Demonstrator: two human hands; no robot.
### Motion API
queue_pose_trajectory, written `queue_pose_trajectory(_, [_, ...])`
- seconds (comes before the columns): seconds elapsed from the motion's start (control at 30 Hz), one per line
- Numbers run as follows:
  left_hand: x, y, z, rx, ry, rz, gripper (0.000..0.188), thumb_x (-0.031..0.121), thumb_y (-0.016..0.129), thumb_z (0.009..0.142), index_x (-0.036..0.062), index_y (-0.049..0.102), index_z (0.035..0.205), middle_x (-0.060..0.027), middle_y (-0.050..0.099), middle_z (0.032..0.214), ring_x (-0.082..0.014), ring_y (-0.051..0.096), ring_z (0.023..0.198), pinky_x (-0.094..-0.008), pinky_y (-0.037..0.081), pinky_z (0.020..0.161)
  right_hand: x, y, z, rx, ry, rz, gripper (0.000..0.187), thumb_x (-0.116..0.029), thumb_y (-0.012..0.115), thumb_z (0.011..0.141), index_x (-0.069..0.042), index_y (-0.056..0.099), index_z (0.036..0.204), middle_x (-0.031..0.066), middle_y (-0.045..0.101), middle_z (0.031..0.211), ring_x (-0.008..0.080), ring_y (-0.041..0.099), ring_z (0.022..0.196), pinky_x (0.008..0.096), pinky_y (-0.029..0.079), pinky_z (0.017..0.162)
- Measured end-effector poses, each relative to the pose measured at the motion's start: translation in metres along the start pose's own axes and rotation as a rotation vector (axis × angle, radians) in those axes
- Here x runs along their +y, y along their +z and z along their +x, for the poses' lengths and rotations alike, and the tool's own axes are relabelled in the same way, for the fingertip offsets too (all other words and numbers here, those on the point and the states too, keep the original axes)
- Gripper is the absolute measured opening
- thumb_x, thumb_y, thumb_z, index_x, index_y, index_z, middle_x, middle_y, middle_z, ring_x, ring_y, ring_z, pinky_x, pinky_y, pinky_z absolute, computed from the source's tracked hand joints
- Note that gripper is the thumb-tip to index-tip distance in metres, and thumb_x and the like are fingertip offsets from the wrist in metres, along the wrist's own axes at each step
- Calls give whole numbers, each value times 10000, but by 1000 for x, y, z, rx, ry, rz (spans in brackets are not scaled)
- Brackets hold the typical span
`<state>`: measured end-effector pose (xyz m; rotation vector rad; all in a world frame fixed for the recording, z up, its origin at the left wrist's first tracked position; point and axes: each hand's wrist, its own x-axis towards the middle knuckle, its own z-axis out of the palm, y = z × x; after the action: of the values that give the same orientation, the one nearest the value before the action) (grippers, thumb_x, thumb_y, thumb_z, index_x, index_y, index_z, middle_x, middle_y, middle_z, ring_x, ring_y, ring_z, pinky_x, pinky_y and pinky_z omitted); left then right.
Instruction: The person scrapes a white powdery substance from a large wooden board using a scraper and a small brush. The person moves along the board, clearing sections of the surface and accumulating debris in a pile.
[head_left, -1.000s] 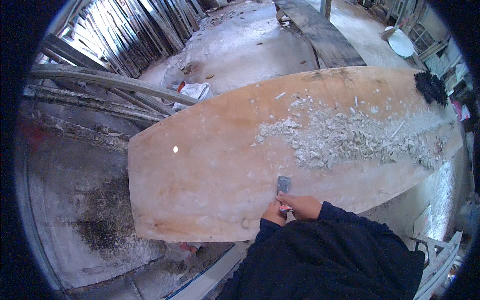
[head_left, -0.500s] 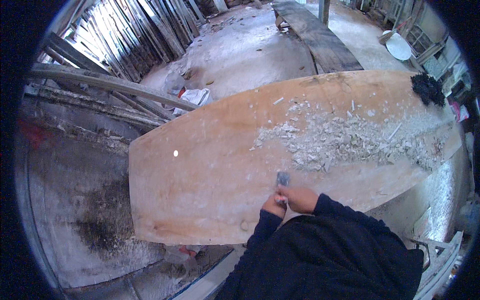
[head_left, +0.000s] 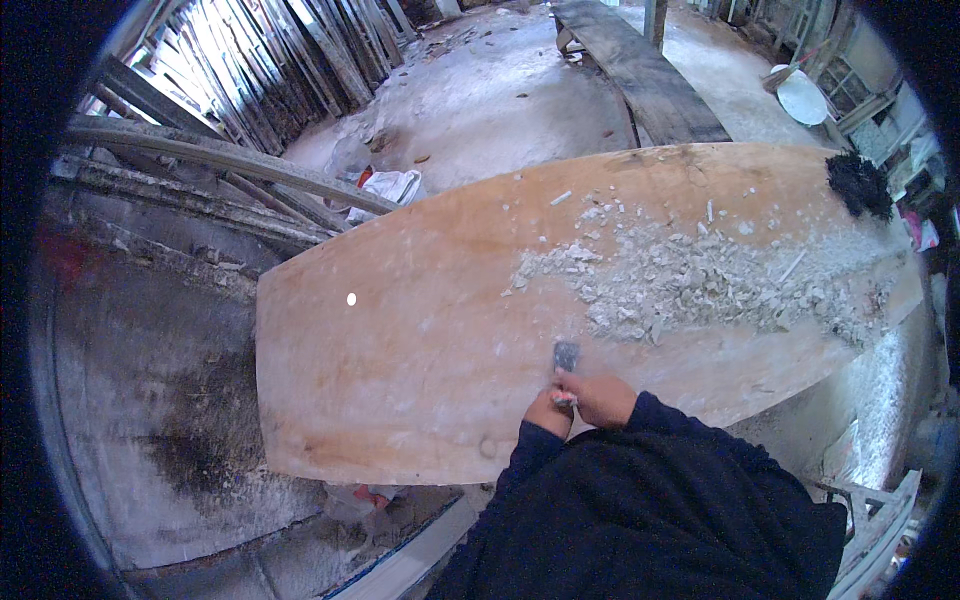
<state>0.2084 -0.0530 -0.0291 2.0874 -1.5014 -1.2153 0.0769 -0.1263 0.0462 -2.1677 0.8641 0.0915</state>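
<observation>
A scraper [head_left: 566, 355] with a wide grey blade is held over the near part of a pale wooden board [head_left: 380, 380], its blade pointing away from me. My left hand [head_left: 547, 411] is closed at the lower end of its handle, and my right hand [head_left: 604, 399] closes around it from the right. The hands touch each other and hide most of the handle. Whether the blade rests on the wood or sits just above it, I cannot tell. Beyond the blade and to its right lies a spread of whitish flakes and scrapings [head_left: 700, 280].
On the board's far right corner sits a black bristly clump [head_left: 858, 185]. A dark plank bench [head_left: 645, 75] stands beyond the board. Timber beams [head_left: 200, 200] lie at the left, near a white bag [head_left: 390, 188]. A white round basin [head_left: 802, 97] stands at the far right.
The view has shifted slightly. Both hands keep their grip on the scraper, in nearly the same place, and the scraper looks less blurred.
</observation>
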Motion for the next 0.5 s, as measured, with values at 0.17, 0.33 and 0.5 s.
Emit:
queue_pose_trajectory(0.17, [32,-2,-19,100,-228,-121,312,302,437,836,51,537,991,-249,572,907,-413,552,868,-469,441,731,29,40,0,79,19,139,377,-102,506,776,-129,398,1136,224,598,841,422,583,752,492,448,600])
queue_pose_trajectory(0.33, [-7,11,32,158,39,-110,240,212,442,830,56,542,984,-243,584,901,-411,552,874,-461,443,724,9,1,19,105,35,127,350,-125,489,806,-99,417,1147,223,594,853,420,578,788,485,449,632])
queue_pose_trajectory(0.5, [10,-7,2,26,62,-45,242,212,438,827,46,548,964,-237,589,885,-406,554,870,-453,444,731,10,12,4,87,19,77,341,-124,484,807,-94,444,1144,209,598,886,403,580,806,476,452,666])
